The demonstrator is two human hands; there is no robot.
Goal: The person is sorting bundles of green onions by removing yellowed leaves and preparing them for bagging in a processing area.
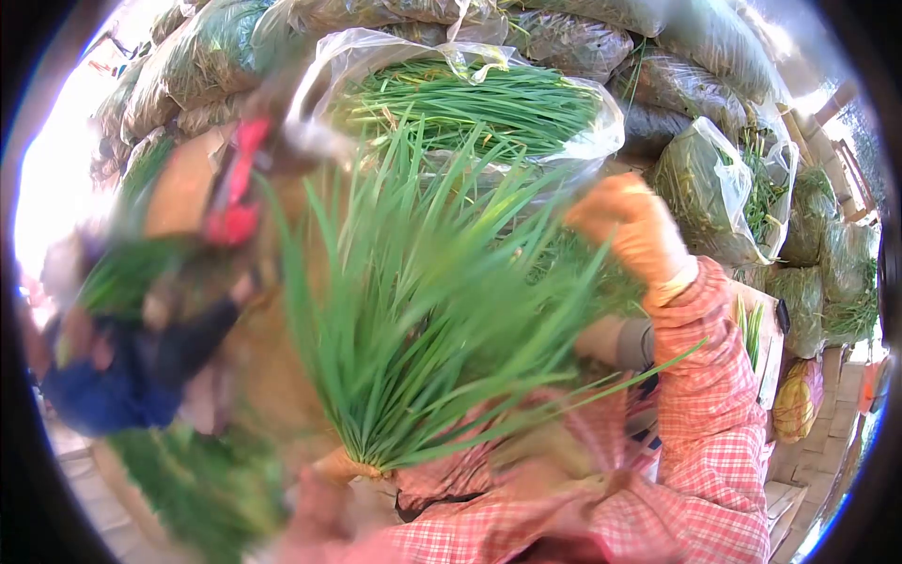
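A large bunch of chives (pixel 413 357) fans upward and to the right across the middle of the view. Low at its gathered base, my left hand (pixel 340 466) is closed round the stems; leaves and blur hide part of it. My right hand (pixel 628 224), in an orange glove, is raised right of the leaf tips with its fingers curled. Motion softens its outline, and I cannot make out anything inside it. Beyond the bunch, an open clear plastic bag (pixel 609 132) holds many more chives (pixel 479 99) laid flat.
Filled plastic bags (pixel 202 70) are stacked along the back. Another open bag (pixel 695 193) of greens stands at the right. A person (pixel 122 367) in dark blue sits at the left, near loose greens (pixel 202 479). A yellow net bag (pixel 799 399) lies on the right floor.
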